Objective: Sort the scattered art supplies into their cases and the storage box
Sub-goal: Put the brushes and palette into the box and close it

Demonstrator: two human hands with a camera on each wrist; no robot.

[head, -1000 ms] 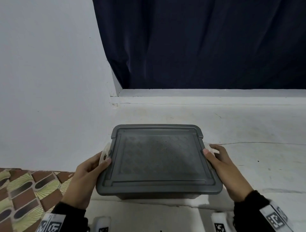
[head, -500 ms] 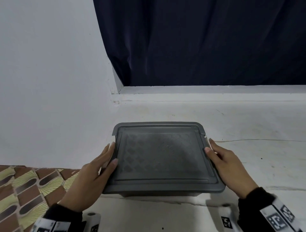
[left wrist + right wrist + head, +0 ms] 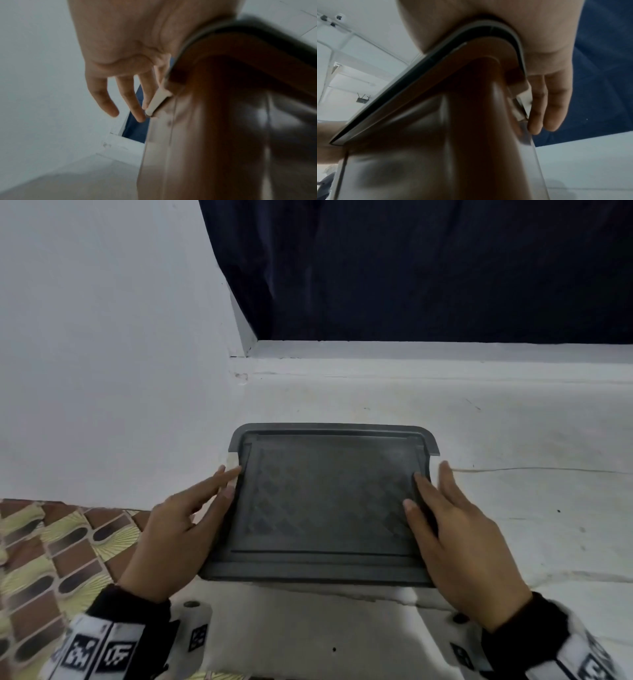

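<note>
The storage box (image 3: 329, 501), clear-walled with a dark grey lid on it, stands on the white ledge. My left hand (image 3: 226, 484) lies along its left side, straight fingers touching the white latch (image 3: 233, 463). In the left wrist view the fingers (image 3: 139, 102) press beside that latch (image 3: 158, 100). My right hand (image 3: 424, 487) rests on the lid's right edge, thumb on the lid and fingers straight. In the right wrist view its fingers (image 3: 546, 105) hang down past the right latch (image 3: 524, 105). No loose art supplies are in view.
The white ledge (image 3: 513, 508) runs right and back to a dark blue curtain (image 3: 411, 268). A white wall (image 3: 102, 337) closes the left side. A patterned brown and yellow cloth (image 3: 51, 559) lies at the lower left.
Both hands have slid forward along the box's sides and their fingers have straightened. The white latches that stuck out at both sides now show much less.
</note>
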